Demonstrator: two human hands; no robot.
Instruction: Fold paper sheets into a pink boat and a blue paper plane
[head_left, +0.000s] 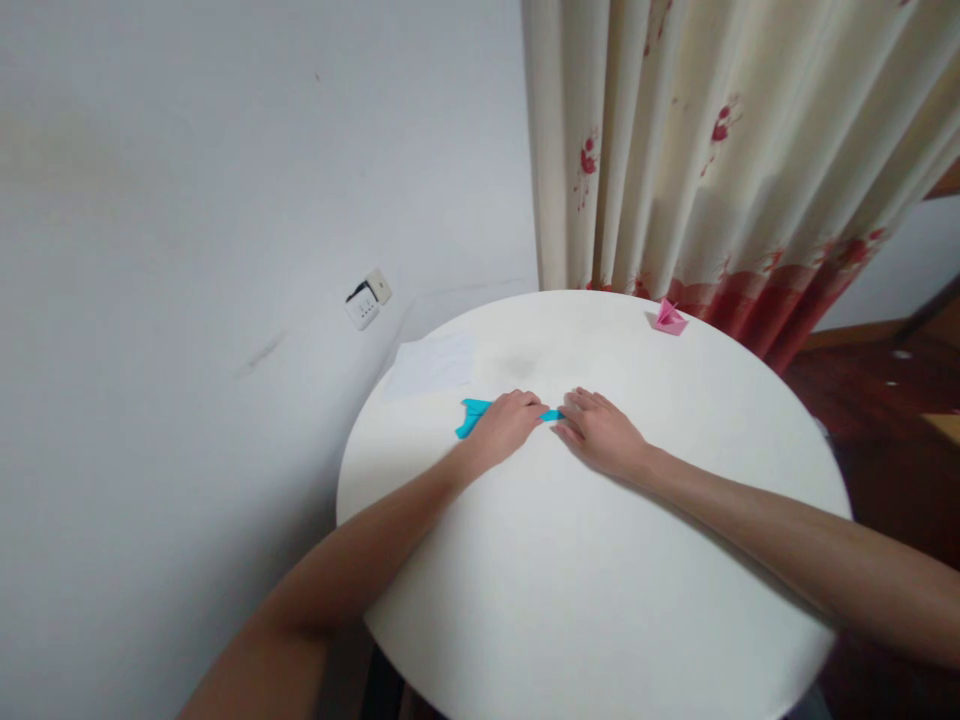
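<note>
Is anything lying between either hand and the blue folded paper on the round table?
Nothing visible does. The left hand rests flat on the blue folded paper, and the right hand touches its right tip. The pink paper figure and white sheet lie apart, farther back.

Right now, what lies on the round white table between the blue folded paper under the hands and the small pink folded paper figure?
The head view shows only bare white tabletop between the blue folded paper and the pink folded paper figure.
</note>
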